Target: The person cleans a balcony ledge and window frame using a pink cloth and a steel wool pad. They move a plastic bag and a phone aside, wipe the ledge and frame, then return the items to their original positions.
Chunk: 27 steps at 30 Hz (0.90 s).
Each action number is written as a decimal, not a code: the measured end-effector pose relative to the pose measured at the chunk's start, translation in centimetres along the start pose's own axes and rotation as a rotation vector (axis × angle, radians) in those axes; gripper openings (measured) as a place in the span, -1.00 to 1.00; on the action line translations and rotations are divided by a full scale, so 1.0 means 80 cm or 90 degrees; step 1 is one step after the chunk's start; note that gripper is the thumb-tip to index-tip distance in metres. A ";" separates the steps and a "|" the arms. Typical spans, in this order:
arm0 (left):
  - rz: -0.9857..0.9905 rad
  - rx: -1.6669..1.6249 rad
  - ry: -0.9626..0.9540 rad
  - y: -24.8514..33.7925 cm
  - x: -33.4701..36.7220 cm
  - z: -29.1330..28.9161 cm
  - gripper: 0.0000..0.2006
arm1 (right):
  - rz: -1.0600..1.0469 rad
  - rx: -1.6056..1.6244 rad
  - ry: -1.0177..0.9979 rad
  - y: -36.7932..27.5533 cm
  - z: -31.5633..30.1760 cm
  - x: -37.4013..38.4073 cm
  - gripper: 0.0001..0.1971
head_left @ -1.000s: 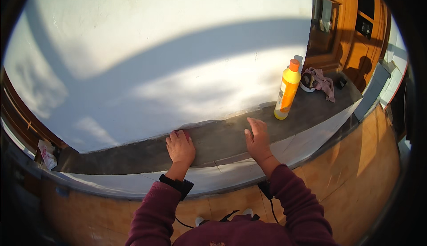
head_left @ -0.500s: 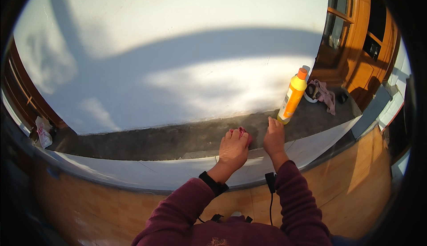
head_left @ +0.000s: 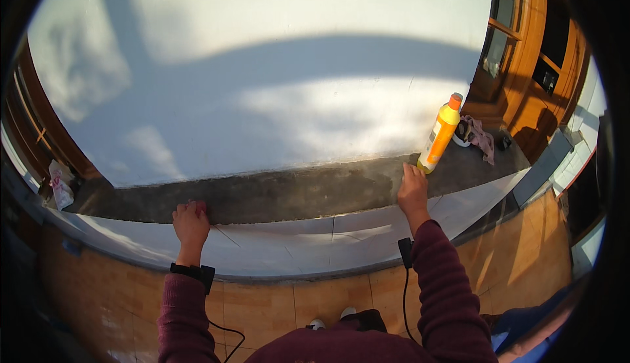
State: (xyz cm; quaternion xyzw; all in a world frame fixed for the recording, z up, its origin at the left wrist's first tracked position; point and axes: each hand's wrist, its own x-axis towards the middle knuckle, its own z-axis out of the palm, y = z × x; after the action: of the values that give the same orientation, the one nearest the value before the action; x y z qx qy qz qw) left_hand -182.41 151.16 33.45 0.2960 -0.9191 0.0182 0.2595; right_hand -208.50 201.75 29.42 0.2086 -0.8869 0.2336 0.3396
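My left hand (head_left: pixel 191 225) is closed over a crumpled red cloth (head_left: pixel 200 207) and presses it on the left part of a dark stone ledge (head_left: pixel 295 189). Only a bit of the cloth shows beside the fingers. My right hand (head_left: pixel 413 189) rests on the ledge's front edge farther right, with nothing visible in it. Its fingertips lie right beside the base of a yellow and orange bottle (head_left: pixel 438 137) with an orange cap. The bottle stands upright on the ledge, and I cannot tell whether the fingers touch it.
A pinkish rag (head_left: pixel 481 141) lies by a round white-rimmed item (head_left: pixel 462 132) at the ledge's right end. A plastic bag (head_left: pixel 61 184) sits at the left end. White wall (head_left: pixel 262 48) rises behind. Blue clothing and a bare limb (head_left: pixel 541 330) appear at lower right.
My left hand has swept far left along the ledge with the red cloth. My right hand stays by the bottle. The blue clothing and limb show more at lower right.
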 end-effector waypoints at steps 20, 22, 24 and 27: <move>0.329 -0.307 -0.093 0.334 -0.048 0.012 -0.82 | -0.015 0.034 -0.003 0.004 -0.004 -0.001 -0.60; 0.213 -0.194 -0.051 0.251 -0.016 0.012 -0.82 | -0.007 0.022 -0.024 0.005 -0.004 -0.002 -0.59; 0.082 -0.098 -0.032 0.175 0.001 0.008 -0.82 | -0.004 0.006 -0.028 -0.001 -0.010 0.000 -0.61; 0.036 -0.086 0.013 0.121 0.005 0.017 -0.76 | -0.037 0.041 -0.069 -0.033 -0.024 0.011 -0.68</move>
State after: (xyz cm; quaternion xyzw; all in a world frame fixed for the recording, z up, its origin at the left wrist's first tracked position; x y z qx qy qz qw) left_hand -188.69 158.64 33.62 0.2518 -0.9234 -0.0337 0.2879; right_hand -206.75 200.49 32.00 0.2578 -0.8895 0.2405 0.2906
